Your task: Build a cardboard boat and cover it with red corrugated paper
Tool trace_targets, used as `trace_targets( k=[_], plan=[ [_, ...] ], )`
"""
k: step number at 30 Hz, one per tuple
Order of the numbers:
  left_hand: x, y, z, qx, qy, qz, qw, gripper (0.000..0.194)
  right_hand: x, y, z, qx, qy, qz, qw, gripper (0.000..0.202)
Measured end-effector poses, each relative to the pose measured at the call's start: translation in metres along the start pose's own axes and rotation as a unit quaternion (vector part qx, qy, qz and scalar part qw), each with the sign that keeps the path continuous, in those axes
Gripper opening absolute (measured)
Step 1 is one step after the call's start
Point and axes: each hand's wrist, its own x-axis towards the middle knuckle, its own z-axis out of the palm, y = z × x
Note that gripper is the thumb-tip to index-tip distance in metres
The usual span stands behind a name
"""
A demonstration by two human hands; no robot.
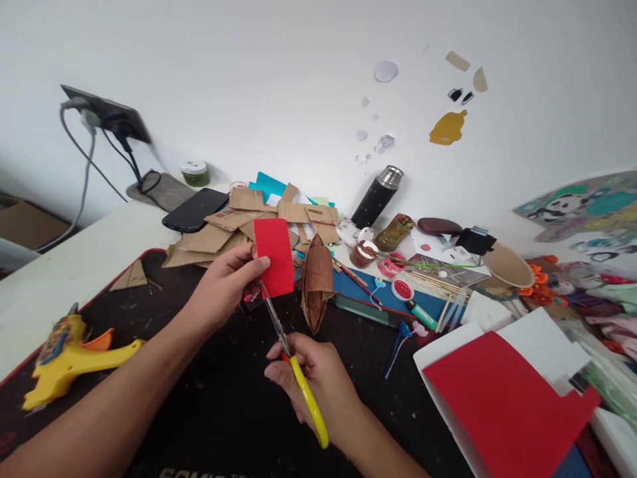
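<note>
My left hand (233, 282) pinches a ribbed red piece of corrugated paper (277, 255) by its left side, thumb in front. In my right hand (318, 378) is a pair of scissors (307, 397) with yellow handles. Their blades point up and left, the tips at the lower left edge of the red paper. Whether the blades bite into the paper I cannot tell. Just right of the paper lies a brown boat-shaped model (317, 282), pointed at both ends, with a curved cover over its middle.
A yellow glue gun (74, 362) lies at the left on the black mat (219, 405). Cardboard scraps (204, 239) and a phone (196, 209) are behind. A black thermos (375, 199), paint pots (363, 254) and a large red sheet (507, 405) stand or lie to the right.
</note>
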Motion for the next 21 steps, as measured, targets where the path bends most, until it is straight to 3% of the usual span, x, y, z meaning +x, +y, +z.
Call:
trace_targets(
  k=[15,21],
  plan=[
    [-0.001,0.001,0.002,-0.001,0.001,0.006,1.000,0.029,-0.002,-0.011,0.002,-0.031,0.003,0.032,0.999,0.066],
    [-0.003,0.005,0.005,0.001,0.003,0.015,1.000,0.029,-0.004,-0.012,0.002,-0.027,0.003,0.014,1.000,0.062]
  ],
)
